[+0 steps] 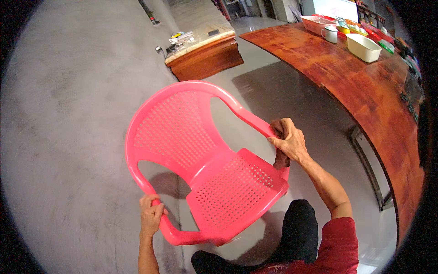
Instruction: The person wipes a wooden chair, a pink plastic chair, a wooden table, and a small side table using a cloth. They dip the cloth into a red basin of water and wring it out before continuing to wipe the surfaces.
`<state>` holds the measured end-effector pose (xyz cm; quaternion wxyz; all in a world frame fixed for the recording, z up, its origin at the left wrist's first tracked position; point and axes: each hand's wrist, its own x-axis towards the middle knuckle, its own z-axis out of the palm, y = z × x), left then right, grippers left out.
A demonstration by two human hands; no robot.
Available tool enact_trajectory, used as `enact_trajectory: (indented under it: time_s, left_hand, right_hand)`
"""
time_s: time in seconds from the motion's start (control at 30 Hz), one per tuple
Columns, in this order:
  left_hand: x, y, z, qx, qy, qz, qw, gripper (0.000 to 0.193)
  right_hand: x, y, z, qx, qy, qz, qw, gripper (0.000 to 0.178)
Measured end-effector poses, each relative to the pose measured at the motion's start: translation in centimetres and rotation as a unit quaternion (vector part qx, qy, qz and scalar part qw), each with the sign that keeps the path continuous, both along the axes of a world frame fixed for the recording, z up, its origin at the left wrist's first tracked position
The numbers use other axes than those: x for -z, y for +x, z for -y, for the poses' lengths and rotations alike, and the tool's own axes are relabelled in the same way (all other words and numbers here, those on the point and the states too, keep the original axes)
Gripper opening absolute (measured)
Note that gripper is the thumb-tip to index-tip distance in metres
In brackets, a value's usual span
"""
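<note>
A pink plastic armchair (196, 150) with a perforated back and seat stands on the grey floor in front of me, its seat toward my knees. My left hand (151, 213) is closed around its left armrest. On the opposite armrest, my right hand (292, 141) presses a crumpled brown cloth (282, 160), fingers wrapped over it. Part of the cloth hangs down beside the armrest, and the fingertips under it are partly hidden.
A long reddish-brown wooden table (328, 68) curves along the right, bearing a cream plastic tub (363, 47), a white mug (330, 34) and a pink basin (315, 24). Beyond the chair is a low wooden platform (207, 57) with small items. A grey wall (68, 114) rises at left.
</note>
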<state>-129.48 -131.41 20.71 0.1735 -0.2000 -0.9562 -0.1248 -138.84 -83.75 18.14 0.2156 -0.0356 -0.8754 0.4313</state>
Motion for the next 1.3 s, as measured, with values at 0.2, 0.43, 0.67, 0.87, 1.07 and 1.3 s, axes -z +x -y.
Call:
enact_trajectory:
  time_s: [0.2,0.43,0.67,0.87,1.07,1.3]
  left_hand:
    - [-0.1,-0.2,0.9,-0.143,0.385,0.269,0.871,0.044]
    - [1.1,-2.0,0.9,-0.206,0.210,0.159,0.942,0.057]
    - [0.7,-1.7,0.9,-0.184,0.220,0.132,0.949,0.066]
    - [2.0,-2.0,0.7,-0.202,0.200,0.109,0.952,0.065]
    - [1.6,-1.5,1.5,-0.213,0.178,0.111,0.954,0.064]
    - [2.6,-2.1,2.1,-0.187,0.214,0.124,0.951,0.067]
  right_hand:
    - [0.1,5.6,0.5,-0.044,0.041,-0.049,0.997,0.054]
    - [1.8,8.1,-0.4,-0.092,-0.104,-0.061,0.988,0.043]
    - [-3.8,-6.7,1.4,-0.264,-0.282,-0.007,0.922,0.047]
    - [-2.5,-9.8,2.3,-0.231,-0.307,0.040,0.922,0.037]
    - [0.5,-2.6,0.1,-0.334,-0.525,0.213,0.754,0.031]
    - [3.6,9.3,-2.8,-0.134,-0.194,0.029,0.971,0.047]
